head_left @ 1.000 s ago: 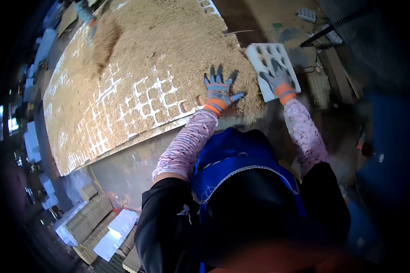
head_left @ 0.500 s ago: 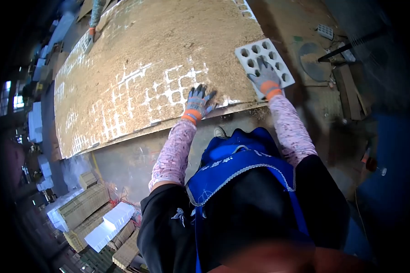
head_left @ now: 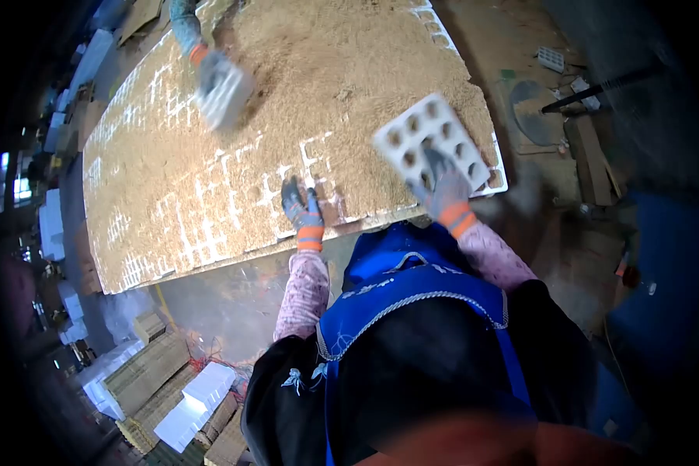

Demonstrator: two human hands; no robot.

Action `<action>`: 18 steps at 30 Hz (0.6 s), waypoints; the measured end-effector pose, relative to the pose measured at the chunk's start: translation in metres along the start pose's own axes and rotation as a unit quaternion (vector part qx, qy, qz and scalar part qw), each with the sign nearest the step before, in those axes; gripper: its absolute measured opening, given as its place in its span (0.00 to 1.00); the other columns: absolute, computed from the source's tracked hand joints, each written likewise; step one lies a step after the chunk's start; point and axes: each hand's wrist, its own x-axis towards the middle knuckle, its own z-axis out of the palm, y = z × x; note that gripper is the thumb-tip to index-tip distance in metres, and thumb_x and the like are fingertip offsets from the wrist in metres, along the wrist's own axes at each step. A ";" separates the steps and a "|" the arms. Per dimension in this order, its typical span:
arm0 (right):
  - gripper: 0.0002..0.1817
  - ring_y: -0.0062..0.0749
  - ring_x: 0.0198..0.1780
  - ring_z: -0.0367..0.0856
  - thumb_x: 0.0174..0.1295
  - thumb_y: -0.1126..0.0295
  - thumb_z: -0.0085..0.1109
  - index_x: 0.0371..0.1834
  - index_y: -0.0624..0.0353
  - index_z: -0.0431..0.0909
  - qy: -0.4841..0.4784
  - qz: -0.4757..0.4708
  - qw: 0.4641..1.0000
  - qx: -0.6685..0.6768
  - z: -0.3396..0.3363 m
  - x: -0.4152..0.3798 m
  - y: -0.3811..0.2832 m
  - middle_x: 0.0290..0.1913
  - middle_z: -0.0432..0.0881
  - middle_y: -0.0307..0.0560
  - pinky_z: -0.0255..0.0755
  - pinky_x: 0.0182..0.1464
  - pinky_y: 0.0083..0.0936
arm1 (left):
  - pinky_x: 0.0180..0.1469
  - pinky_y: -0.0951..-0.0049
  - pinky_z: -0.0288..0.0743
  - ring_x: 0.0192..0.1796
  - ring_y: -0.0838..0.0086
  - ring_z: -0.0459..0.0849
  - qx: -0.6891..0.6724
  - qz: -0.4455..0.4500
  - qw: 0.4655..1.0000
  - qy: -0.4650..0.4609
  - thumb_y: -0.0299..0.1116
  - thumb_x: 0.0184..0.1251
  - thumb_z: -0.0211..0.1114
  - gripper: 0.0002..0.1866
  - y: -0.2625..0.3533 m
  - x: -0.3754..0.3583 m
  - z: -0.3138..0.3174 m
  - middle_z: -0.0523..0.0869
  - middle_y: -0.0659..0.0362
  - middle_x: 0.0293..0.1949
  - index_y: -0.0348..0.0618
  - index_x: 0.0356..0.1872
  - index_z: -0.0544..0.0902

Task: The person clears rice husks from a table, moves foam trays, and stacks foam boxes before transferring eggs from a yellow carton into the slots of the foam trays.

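My right hand is gripping a white foam block with rows of round holes, its gloved fingers lying across the block near some holes. The block sits over the near right part of a wide surface covered in brown crumbly material. Through this material, white grid lines show in places. Near the front edge my left hand, in a grey glove with an orange cuff, rests on the crumbs with fingers apart and holds nothing.
Across the surface, a co-worker's gloved hand moves a similar white block, blurred. Another holed block lies on the floor at right, near a round plate and boards. Stacked panels and white blocks stand at lower left.
My right hand and the foam block have shifted left, exposing a white holed corner. My left hand has moved left. The co-worker's hand and block have come closer and to the right.
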 end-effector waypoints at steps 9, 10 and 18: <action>0.32 0.44 0.47 0.81 0.52 0.54 0.59 0.62 0.47 0.68 -0.158 -0.301 0.939 -0.059 0.044 0.116 0.004 0.49 0.80 0.49 0.76 0.44 0.45 | 0.72 0.61 0.48 0.72 0.58 0.57 -0.200 -0.095 0.971 0.084 0.37 0.73 0.51 0.26 0.115 0.052 0.007 0.63 0.47 0.68 0.33 0.66 0.63; 0.27 0.47 0.44 0.82 0.54 0.55 0.57 0.58 0.49 0.70 -0.143 -0.277 0.949 -0.041 0.024 0.164 0.012 0.46 0.82 0.51 0.76 0.43 0.45 | 0.72 0.62 0.48 0.72 0.58 0.57 -0.182 -0.095 0.975 0.079 0.37 0.73 0.51 0.27 0.126 0.051 0.016 0.63 0.46 0.68 0.33 0.67 0.62; 0.28 0.40 0.38 0.81 0.53 0.52 0.59 0.53 0.59 0.73 -0.203 -0.231 0.951 0.024 -0.093 0.246 0.073 0.39 0.78 0.55 0.75 0.35 0.39 | 0.71 0.58 0.49 0.71 0.54 0.56 -0.010 -0.143 0.987 0.074 0.35 0.69 0.56 0.26 0.156 0.022 0.062 0.62 0.44 0.68 0.37 0.66 0.65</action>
